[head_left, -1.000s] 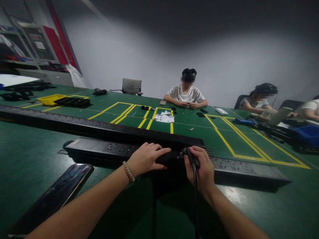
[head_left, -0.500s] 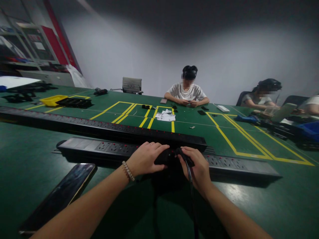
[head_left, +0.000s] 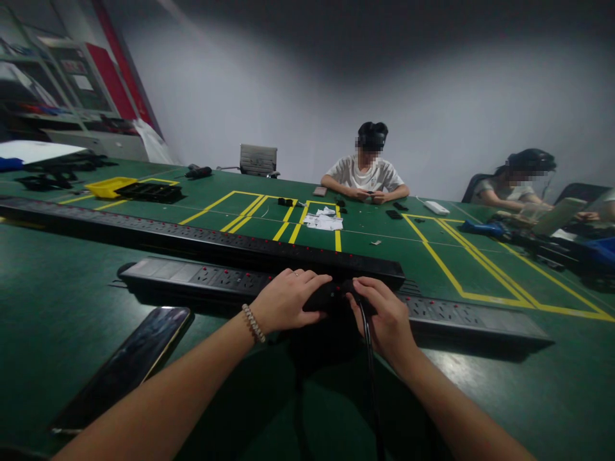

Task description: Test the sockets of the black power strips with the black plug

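A long black power strip lies across the green table in front of me. My left hand, with a bead bracelet at the wrist, is wrapped over the strip's middle, fingers curled on its top. My right hand is closed on a black plug pressed against the strip just right of the left fingers. The plug's black cable runs down toward me between my arms. A second, much longer black strip lies just behind the first.
A dark phone lies face up at the near left. Yellow tape lines mark the table. A yellow tray and a black tray sit far left. Three other people sit at the far side and right, one opposite me.
The view has shifted slightly. My right hand has moved a little left and forward with the plug, closer to the left fingers. The left hand stays on the strip.
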### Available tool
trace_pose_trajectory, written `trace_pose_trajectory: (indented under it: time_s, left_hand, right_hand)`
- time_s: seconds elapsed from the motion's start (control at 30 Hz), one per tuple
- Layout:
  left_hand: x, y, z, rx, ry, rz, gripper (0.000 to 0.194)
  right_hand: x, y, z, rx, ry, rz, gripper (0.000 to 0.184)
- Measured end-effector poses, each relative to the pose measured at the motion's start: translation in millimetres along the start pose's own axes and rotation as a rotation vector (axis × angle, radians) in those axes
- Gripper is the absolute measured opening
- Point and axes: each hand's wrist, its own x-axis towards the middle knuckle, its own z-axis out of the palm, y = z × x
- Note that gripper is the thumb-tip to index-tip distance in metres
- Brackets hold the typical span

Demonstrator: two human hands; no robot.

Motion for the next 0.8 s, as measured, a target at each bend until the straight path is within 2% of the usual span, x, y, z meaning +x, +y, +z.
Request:
trace_pose_trajectory:
  time_s: [0.57, 0.8]
  left_hand:
    - [-0.6, -0.6, 0.9, 0.006, -0.006, 0.001, 0.065]
    - [-1.3, -1.3, 0.5, 0.007, -0.001, 0.002, 0.065]
  right_hand:
    - [2.2, -1.6, -6.2, 0.025, -0.056, -0.018, 0.018]
    - [3.9, -9.7, -7.9, -0.081, -0.129, -0.047, 0.022]
